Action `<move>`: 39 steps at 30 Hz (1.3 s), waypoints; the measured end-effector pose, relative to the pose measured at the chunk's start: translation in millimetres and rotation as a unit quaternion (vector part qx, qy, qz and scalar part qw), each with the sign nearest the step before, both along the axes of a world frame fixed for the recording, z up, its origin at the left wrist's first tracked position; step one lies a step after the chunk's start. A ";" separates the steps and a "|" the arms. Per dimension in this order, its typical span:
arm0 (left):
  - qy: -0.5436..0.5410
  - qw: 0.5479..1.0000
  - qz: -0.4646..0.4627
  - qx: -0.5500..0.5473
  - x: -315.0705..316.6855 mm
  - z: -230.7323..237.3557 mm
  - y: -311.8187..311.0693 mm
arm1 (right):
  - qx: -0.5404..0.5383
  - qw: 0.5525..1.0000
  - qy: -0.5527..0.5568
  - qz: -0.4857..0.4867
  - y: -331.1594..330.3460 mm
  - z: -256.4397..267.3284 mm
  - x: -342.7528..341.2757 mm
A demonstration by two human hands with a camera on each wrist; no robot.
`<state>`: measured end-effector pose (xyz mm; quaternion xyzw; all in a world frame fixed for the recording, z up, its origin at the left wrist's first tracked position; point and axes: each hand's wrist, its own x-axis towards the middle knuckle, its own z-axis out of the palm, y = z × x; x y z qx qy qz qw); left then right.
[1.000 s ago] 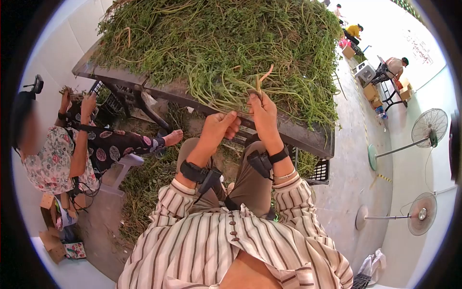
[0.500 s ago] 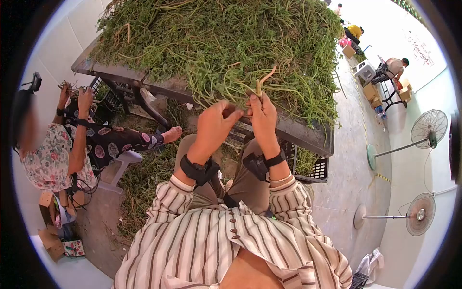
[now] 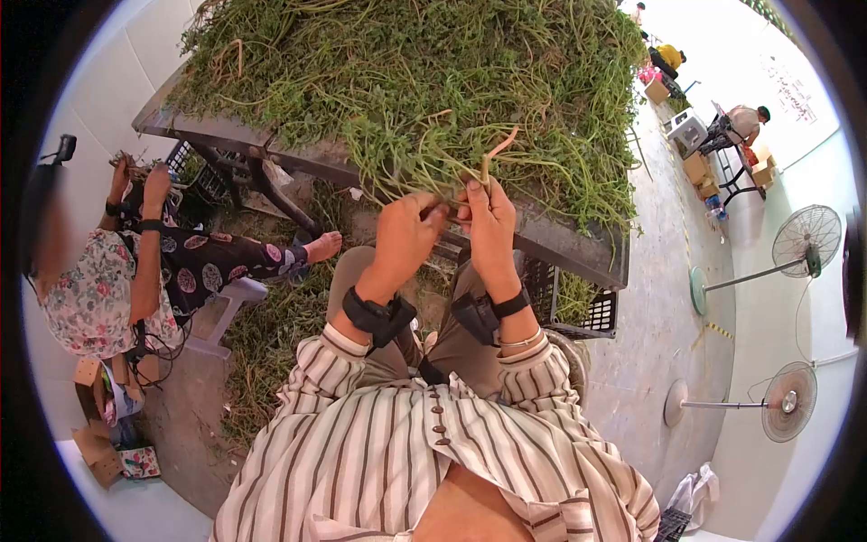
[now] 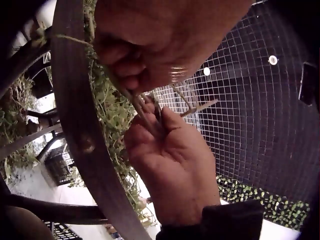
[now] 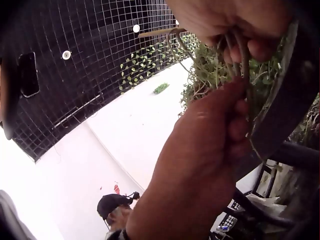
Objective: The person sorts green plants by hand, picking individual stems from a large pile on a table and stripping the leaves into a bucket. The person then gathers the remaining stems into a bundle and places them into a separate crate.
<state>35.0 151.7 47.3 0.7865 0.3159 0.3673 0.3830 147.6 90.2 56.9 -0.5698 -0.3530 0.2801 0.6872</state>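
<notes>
Green stems with small leaves lie heaped on the dark table. My right hand pinches a few stems at the table's front edge, and a pale, bent stem end sticks up above its fingers. Close beside it on the left, my left hand has thumb and fingers bent round the stems. In the right wrist view, stems run between my right hand and the left hand's fingertips. The left wrist view shows the right hand holding stems below my left hand.
A seated person at the left holds plant matter. Loose greens cover the floor beside my legs. Under the table's right end is a black crate. Two standing fans are at the right, with people and boxes farther back.
My left hand has turned and its fingers, which stood apart half a second ago, are closer together near the stems. The right hand keeps its pinch, shifted slightly left. The bent stem end has tilted.
</notes>
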 end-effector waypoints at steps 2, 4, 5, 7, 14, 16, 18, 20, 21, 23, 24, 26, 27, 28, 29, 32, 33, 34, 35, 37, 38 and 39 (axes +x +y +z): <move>-0.044 0.998 0.027 -0.024 -2.5 -2.4 2.1 | 0.004 1.000 0.030 -0.005 -1.6 1.2 -3.5; -0.087 0.994 0.053 -0.049 -5.0 -6.2 6.8 | 0.008 0.998 0.061 -0.011 -3.5 0.5 -4.3; -0.102 0.990 0.083 -0.051 -5.8 -8.9 10.5 | 0.016 0.998 0.059 -0.013 -4.0 -1.3 -3.3; -0.137 0.983 0.114 -0.050 -13.6 -10.7 22.4 | 0.023 0.998 0.058 -0.016 -4.8 -4.8 1.0; -0.202 0.935 -0.030 -0.289 -11.9 17.9 1.0 | 0.014 0.995 0.093 -0.014 -8.6 -9.9 4.2; -0.183 0.938 -0.059 -0.289 -3.8 10.3 -6.1 | 0.024 0.995 0.097 -0.001 -7.0 -11.6 0.5; -0.189 0.928 -0.106 -0.304 2.3 2.0 -9.3 | 0.047 0.996 0.073 -0.015 -5.6 -14.0 -1.7; -0.189 0.919 -0.110 -0.329 6.1 0.3 -8.2 | 0.044 0.995 0.084 -0.006 -9.8 -12.8 -3.5; -0.220 0.899 -0.115 -0.362 9.0 -1.3 -8.2 | 0.041 0.995 0.095 0.003 -12.3 -9.3 -4.7; -0.249 0.876 -0.119 -0.395 12.3 -3.1 -8.2 | 0.049 0.992 0.117 0.016 -15.1 -1.4 -12.1; -0.260 0.863 -0.124 -0.415 14.2 -2.0 -9.0 | 0.057 0.988 0.139 0.030 -15.6 1.1 -14.7; -0.270 0.850 -0.129 -0.434 14.9 -2.7 -8.6 | 0.057 0.994 0.087 0.023 -12.5 -16.1 -7.3; -0.269 0.850 -0.132 -0.433 14.1 -4.4 -7.5 | 0.057 0.998 0.035 0.017 -11.1 -16.8 -7.0; -0.268 0.850 -0.135 -0.432 14.0 -5.4 -6.7 | 0.058 0.998 0.035 0.017 -11.7 -17.1 -6.8; -0.267 0.851 -0.135 -0.432 14.2 -5.8 -5.4 | 0.072 0.996 0.030 0.036 -12.6 -17.0 -7.3; -0.248 0.849 -0.108 -0.453 13.7 -4.6 -4.3 | 0.089 0.994 0.023 0.063 -12.2 -16.0 -10.8; -0.255 0.853 -0.106 -0.442 12.8 -3.0 -5.4 | 0.091 0.993 0.019 0.073 -11.8 -16.2 -11.6; -0.263 0.857 -0.103 -0.430 12.0 -1.3 -6.4 | 0.091 0.993 0.019 0.072 -11.5 -16.6 -12.3; -0.262 0.857 -0.104 -0.431 11.7 0.4 -7.7 | 0.088 0.992 0.035 0.078 -11.5 -17.3 -12.8; -0.289 0.853 -0.102 -0.423 11.4 3.1 -10.0 | 0.084 0.992 0.051 0.084 -12.9 -17.8 -13.3; -0.289 0.853 -0.102 -0.423 11.7 -1.0 -8.4 | 0.075 0.994 0.034 0.069 -14.5 -18.1 -13.6; -0.271 0.855 -0.093 -0.432 12.4 -4.8 -6.1 | 0.065 0.996 0.017 0.054 -15.8 -17.9 -14.0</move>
